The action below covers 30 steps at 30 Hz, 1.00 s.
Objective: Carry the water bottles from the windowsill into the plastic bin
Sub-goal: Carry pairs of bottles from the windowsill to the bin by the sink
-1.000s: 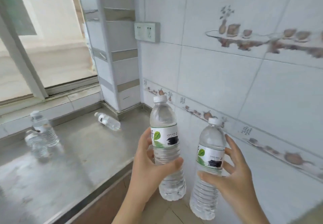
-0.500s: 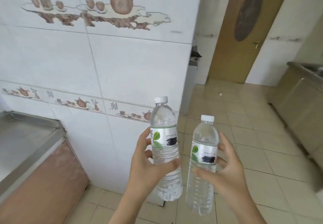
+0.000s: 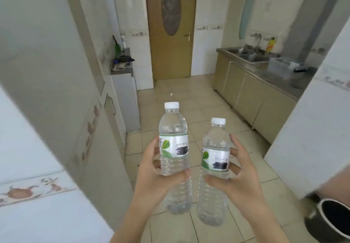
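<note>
Holding 2 water bottles upright at chest height, the person faces down a narrow kitchen in the head view. The left hand (image 3: 158, 178) wraps its fingers and thumb round the left bottle (image 3: 175, 159) just below the label, and the right hand (image 3: 238, 176) grips the right bottle (image 3: 215, 172) at about the same spot, thumb in front and fingers curled behind. Both bottles are clear with white caps and white labels bearing a green leaf (the print is partly blacked out). They stand side by side, near each other but not touching, the left one a little higher.

Beyond them lies a pale tiled floor (image 3: 189, 95) leading to a brown door (image 3: 171, 28) with an oval glass panel. Along the right side runs a steel counter (image 3: 272, 76) over beige cabinets, with a sink (image 3: 246, 54) and tap at its far end. A clear plastic bin (image 3: 280, 66) sits on that counter, well apart from the bottles. On the left stands a white tiled wall (image 3: 28, 148) with a brown teapot border, and at the lower right edge a dark pot (image 3: 333, 222) shows in part.
</note>
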Tool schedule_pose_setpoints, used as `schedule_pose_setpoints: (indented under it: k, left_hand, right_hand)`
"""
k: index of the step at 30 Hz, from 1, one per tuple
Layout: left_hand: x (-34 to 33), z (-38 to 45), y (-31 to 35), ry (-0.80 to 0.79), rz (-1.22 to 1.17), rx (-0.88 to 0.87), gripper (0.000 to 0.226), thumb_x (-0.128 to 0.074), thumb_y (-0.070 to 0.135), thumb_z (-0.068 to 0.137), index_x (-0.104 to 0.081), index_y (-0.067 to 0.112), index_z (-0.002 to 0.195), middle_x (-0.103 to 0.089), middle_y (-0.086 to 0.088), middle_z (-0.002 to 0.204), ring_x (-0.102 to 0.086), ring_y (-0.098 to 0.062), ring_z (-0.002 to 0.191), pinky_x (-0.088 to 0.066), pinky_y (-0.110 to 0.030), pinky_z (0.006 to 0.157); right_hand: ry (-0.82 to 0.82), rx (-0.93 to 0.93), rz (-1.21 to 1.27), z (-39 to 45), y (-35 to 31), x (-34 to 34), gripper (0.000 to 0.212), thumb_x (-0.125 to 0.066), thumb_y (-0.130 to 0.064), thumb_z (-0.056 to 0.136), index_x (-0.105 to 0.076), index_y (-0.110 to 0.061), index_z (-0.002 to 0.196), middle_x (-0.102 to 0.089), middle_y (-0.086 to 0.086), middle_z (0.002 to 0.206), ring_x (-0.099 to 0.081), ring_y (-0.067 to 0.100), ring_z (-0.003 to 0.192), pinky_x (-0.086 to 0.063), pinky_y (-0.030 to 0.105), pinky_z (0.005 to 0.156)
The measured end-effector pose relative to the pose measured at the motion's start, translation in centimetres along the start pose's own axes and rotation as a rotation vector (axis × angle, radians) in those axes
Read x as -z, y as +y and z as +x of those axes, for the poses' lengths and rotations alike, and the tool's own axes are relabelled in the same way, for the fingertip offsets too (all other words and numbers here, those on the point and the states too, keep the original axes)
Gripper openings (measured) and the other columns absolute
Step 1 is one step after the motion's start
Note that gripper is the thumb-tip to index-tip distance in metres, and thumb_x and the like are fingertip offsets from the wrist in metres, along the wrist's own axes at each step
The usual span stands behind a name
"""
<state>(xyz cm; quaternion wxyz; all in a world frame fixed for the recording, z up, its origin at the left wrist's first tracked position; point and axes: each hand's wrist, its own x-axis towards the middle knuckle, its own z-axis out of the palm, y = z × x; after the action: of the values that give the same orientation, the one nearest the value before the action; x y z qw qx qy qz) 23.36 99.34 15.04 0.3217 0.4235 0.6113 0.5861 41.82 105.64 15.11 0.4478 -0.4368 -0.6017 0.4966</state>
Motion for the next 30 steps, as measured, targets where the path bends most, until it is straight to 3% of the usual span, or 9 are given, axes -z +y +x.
schedule_pose_setpoints:
  k: [6,9,12,16,19,25,28,30]
  left_hand:
    - [-8.4,11.5,0.2,-0.121,-0.068,-0.011,0.093,-0.094,0.008,0.056,-0.047,0.05,0.124,-0.063,0.029,0.108,-0.061,0.017,0.087,-0.046,-0.002,0.063]
    - [-12.7,16.9,1.0,-0.188,-0.085,-0.028,0.091,-0.093,0.007,0.058,-0.047,0.051,0.123,-0.063,0.029,0.107,-0.062,0.016,0.086,-0.047,-0.002,0.063]
    - [-17.0,21.8,1.6,-0.25,-0.097,-0.026,0.093,-0.095,0.012,0.051,-0.047,0.057,0.118,-0.063,0.024,0.113,-0.064,0.013,0.087,-0.049,-0.004,0.062]
    - [-23.1,27.5,1.8,-0.321,-0.103,-0.028,0.088,-0.09,0.018,0.048,-0.048,0.055,0.117,-0.065,0.031,0.102,-0.064,0.015,0.086,-0.048,-0.003,0.06]
    - [-28.1,31.5,1.4,-0.355,-0.107,-0.029,0.093,-0.089,0.02,0.047,-0.049,0.048,0.126,-0.065,0.026,0.108,-0.063,0.015,0.088,-0.048,-0.003,0.062]
    - [-38.8,39.7,0.6,-0.356,-0.112,-0.026,0.094,-0.092,0.019,0.048,-0.047,0.052,0.123,-0.061,0.021,0.117,-0.062,0.018,0.086,-0.049,-0.005,0.062]
    - [-43.9,44.2,0.8,-0.343,-0.115,-0.023,0.091,-0.095,0.009,0.056,-0.045,0.058,0.115,-0.06,0.022,0.116,-0.06,0.02,0.085,-0.047,-0.003,0.06]
    - [-47.0,47.1,1.1,-0.332,-0.115,-0.019,0.091,-0.095,0.017,0.053,-0.044,0.061,0.114,-0.059,0.024,0.118,-0.059,0.021,0.087,-0.047,-0.008,0.064]
  right_hand:
    - [0.139,0.025,-0.037,10.1,1.2,5.7,0.11,-0.089,0.004,0.05,-0.04,-0.04,0.137,-0.057,-0.028,0.117,-0.063,-0.002,0.096,-0.051,0.011,0.062]
    - [0.199,0.057,-0.073,14.9,1.0,8.9,0.108,-0.088,0.005,0.051,-0.04,-0.037,0.138,-0.059,-0.014,0.121,-0.061,-0.01,0.095,-0.048,0.005,0.064]
    - [0.274,0.054,-0.079,19.0,1.2,12.2,0.106,-0.088,0.003,0.052,-0.04,-0.051,0.13,-0.057,-0.017,0.12,-0.06,-0.015,0.092,-0.049,0.007,0.062]
    - [0.356,0.047,-0.101,24.4,2.2,16.8,0.105,-0.089,0.001,0.054,-0.038,-0.062,0.12,-0.057,-0.025,0.118,-0.062,-0.005,0.096,-0.053,0.014,0.061]
    - [0.404,0.05,-0.112,28.9,3.2,20.4,0.104,-0.087,0.006,0.054,-0.038,-0.063,0.114,-0.057,-0.027,0.111,-0.06,-0.016,0.091,-0.051,0.009,0.06]
    - [0.407,0.038,-0.127,39.8,5.6,28.2,0.102,-0.086,0.008,0.056,-0.037,-0.053,0.121,-0.058,-0.024,0.106,-0.06,-0.019,0.084,-0.048,0.005,0.058]
    - [0.381,0.033,-0.133,45.4,6.5,32.1,0.101,-0.085,0.009,0.056,-0.038,-0.056,0.116,-0.063,-0.034,0.096,-0.061,-0.016,0.084,-0.049,0.007,0.057]
    - [0.365,0.029,-0.14,48.9,6.9,34.4,0.101,-0.084,0.01,0.056,-0.038,-0.054,0.119,-0.058,-0.045,0.091,-0.061,-0.016,0.083,-0.049,0.007,0.055]
